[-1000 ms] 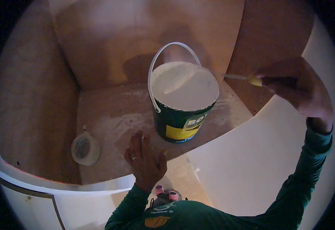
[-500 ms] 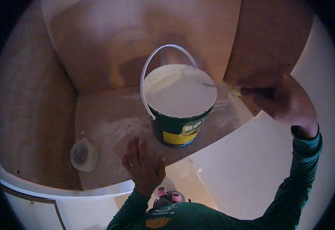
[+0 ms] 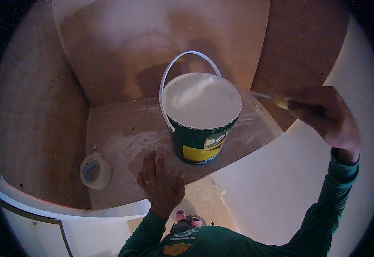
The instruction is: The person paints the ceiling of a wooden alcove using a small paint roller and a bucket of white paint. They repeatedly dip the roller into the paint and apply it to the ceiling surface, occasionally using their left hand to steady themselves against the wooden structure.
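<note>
A dark green bucket (image 3: pixel 197 144) with a yellow band stands on a brown wooden shelf, filled near its rim with off-white paint (image 3: pixel 210 109). Its white handle (image 3: pixel 163 81) stands up in an arch. My right hand (image 3: pixel 330 115), to the right of the bucket, is closed round the dark and yellow grip of a paint roller. From the grip a thin metal rod (image 3: pixel 262 95) runs to the bucket, where the paint-coated roller (image 3: pixel 191 92) lies in the paint. Left of the bucket's foot, my left hand (image 3: pixel 159 184) rests with fingers spread on the shelf's front edge.
A roll of pale tape (image 3: pixel 95 171) lies on the shelf at the left. Brown wooden panels (image 3: pixel 161 38) enclose the shelf at the back and both sides. A white surface (image 3: pixel 259 184) borders the front right, and the shelf (image 3: pixel 114 188) shows whitish smears.
My right hand has drawn slightly right and down, baring more of the metal rod. The roller now shows on the paint as a pale textured strip. My left hand stays in place.
</note>
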A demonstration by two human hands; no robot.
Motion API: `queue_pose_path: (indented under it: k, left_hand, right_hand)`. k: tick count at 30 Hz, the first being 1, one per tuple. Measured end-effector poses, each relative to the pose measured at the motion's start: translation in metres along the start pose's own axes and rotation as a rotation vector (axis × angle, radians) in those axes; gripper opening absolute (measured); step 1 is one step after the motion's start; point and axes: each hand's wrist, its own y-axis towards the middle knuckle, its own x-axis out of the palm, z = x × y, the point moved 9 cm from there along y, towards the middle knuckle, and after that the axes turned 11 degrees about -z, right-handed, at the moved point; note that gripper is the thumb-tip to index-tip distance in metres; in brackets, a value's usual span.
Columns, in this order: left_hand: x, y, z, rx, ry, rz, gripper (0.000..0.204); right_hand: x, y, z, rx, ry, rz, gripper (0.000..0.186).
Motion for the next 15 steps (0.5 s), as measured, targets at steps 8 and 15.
queue_pose_path:
  k: [8,15]
  left_hand:
    - [-0.002,0.0,0.002,-0.013,-0.019,0.009,0.066]
    - [0.005,0.002,0.001,-0.063,0.075,-0.074,0.07]
  right_hand:
    - [0.021,-0.021,0.011,-0.002,0.09,0.019,0.027]
    - [0.013,-0.082,0.064,0.316,0.479,0.214,0.039]
